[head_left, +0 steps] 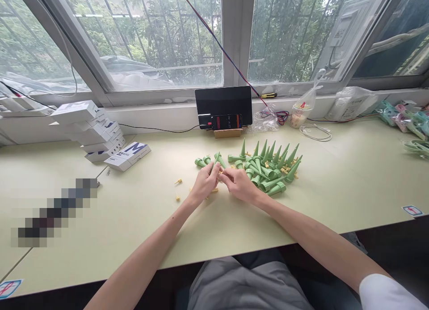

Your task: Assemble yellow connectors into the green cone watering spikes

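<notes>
My left hand [205, 183] and my right hand [237, 183] meet fingertip to fingertip on the pale green table [140, 220]. The left hand's fingers are closed round a green plastic cone [219, 160] that sticks up past them. The right hand pinches something small against it; I cannot make out what. Just right of my hands lies a pile of green cones [271, 169], some standing upright, with small yellow pieces among them. A few more cones [203, 161] lie behind my left hand. Small yellow pieces [178, 181] are scattered to the left.
A dark tablet [224, 105] with a phone [226, 121] propped before it stands at the window sill. Stacked white boxes [97, 133] sit at the back left. Plastic bags [303, 108], a white cable [315, 132] and coloured plastic items [409, 122] lie at the back right.
</notes>
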`<state>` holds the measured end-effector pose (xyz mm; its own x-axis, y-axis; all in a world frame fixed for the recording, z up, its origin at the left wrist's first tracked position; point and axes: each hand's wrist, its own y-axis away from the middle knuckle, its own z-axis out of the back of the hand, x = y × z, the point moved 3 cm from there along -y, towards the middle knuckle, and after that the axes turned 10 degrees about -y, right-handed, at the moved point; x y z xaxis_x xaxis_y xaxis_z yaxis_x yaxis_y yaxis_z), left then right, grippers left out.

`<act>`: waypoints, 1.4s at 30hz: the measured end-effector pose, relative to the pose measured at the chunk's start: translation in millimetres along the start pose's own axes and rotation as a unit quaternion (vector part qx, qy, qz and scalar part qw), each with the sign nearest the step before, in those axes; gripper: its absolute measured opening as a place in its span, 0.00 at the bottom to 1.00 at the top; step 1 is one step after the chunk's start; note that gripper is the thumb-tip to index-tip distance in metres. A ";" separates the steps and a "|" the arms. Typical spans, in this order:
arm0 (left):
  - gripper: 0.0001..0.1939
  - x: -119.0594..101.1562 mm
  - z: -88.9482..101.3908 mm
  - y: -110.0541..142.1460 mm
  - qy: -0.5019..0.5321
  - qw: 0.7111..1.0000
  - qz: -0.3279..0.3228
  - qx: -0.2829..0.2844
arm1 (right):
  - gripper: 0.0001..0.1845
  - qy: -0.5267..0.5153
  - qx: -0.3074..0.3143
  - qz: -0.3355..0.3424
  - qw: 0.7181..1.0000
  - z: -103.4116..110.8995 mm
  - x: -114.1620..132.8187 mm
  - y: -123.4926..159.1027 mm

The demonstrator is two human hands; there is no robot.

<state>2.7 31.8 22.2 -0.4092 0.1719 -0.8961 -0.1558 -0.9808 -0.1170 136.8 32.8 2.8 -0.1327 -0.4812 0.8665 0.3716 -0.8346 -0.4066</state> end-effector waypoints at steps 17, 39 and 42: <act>0.17 -1.4 -0.5 0.0 0.021 1.000 0.000 0.002 | 0.21 0.022 0.004 0.000 1.000 0.1 -0.6 0.6; 0.17 -2.4 -0.7 0.5 0.040 0.999 0.017 0.010 | 0.23 0.018 0.002 -0.002 1.000 0.2 -0.7 0.4; 0.16 -1.8 -0.7 0.6 0.041 0.999 0.020 0.010 | 0.23 0.015 -0.001 0.003 1.000 0.2 -0.1 0.7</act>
<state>3.9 30.8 23.4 -0.3410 0.1233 -0.9319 -0.1588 -0.9847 -0.0722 137.2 32.4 2.5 -0.1580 -0.4936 0.8552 0.3710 -0.8323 -0.4118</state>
